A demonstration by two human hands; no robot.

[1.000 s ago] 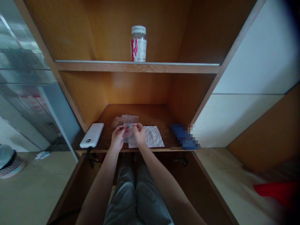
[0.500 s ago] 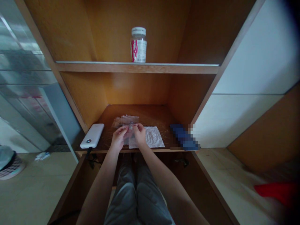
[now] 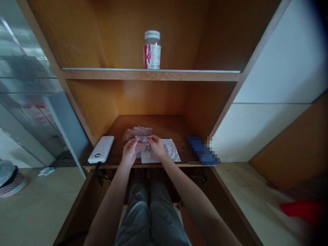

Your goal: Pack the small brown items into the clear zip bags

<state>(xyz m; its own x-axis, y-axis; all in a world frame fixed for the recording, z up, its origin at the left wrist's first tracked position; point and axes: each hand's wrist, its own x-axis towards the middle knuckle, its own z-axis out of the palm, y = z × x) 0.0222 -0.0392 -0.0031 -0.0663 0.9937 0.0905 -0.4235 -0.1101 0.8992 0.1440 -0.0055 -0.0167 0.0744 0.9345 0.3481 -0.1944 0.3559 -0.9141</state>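
Observation:
Between both hands a small clear plastic zip bag (image 3: 141,145) is stretched by its top edge. My left hand (image 3: 130,150) pinches its left side, fingers closed. At the bag's right side, my right hand (image 3: 155,146) grips the edge between thumb and fingers. Just behind them several more clear zip bags (image 3: 135,131) lie spread on the wooden shelf board, with a small dark item near them too tiny to make out. A crumpled white tissue-like sheet (image 3: 172,150) lies under and to the right of my right hand.
A white power bank (image 3: 101,149) with a black cable lies left on the board. On the right is a dark blue, partly pixelated object (image 3: 202,150). A clear bottle with a white cap (image 3: 152,50) stands on the upper shelf (image 3: 153,75).
My right hand has shifted slightly to the right, away from my left hand, so the bag's top edge is now spread between them. The left hand has hardly moved.

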